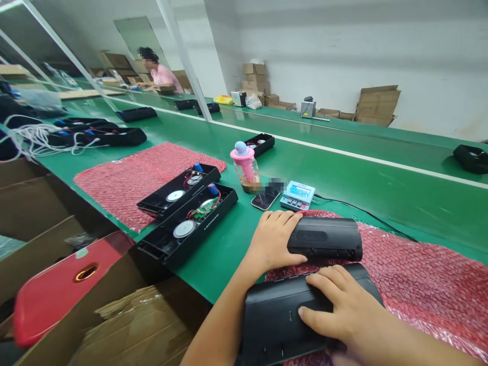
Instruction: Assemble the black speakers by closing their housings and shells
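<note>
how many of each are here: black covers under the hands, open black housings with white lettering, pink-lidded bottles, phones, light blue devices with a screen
Black covers: 2
Open black housings with white lettering: 2
Pink-lidded bottle: 1
Phone: 1
Light blue device: 1
Total: 7

Near black casing (275,316) partly hidden by the right hand (341,302), far casing (335,240) by the left hand (275,236)
</note>
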